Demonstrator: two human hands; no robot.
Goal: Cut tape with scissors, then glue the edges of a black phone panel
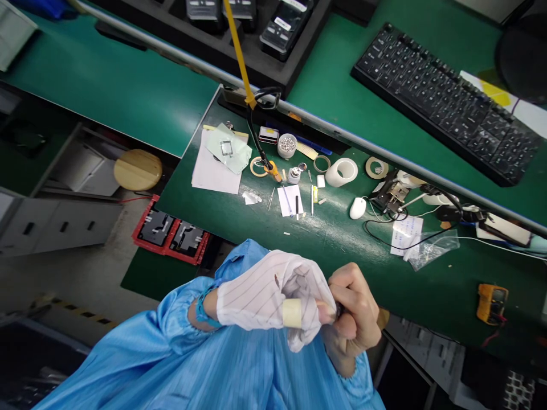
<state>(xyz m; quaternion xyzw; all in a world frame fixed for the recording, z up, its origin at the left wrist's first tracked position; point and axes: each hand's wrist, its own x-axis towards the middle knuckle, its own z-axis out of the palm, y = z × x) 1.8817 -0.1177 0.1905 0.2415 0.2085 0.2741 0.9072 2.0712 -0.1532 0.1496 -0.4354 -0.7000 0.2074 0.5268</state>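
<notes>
My left hand [269, 290] wears a white striped glove, with a yellowish finger cot [292, 312] on one finger. Its fingers are curled closed toward my right hand. My bare right hand [356, 313] is closed in a fist against the gloved fingertips, thumb pressed to them. A small dark bit [339, 310] shows where the two hands meet; I cannot make out what it is. Both hands are held close to my body over my blue coat sleeve [179, 353], just in front of the green bench's near edge [299, 239].
On the bench lie papers [216, 168], a big white tape roll [341, 172], smaller tape rings, a jar of beads [287, 145], a white mouse [358, 208], a plastic bag [431, 247] and a yellow meter [491, 302]. A black keyboard [448, 102] sits on the upper shelf. Red trays [171, 230] and a wooden stool [137, 169] stand lower left.
</notes>
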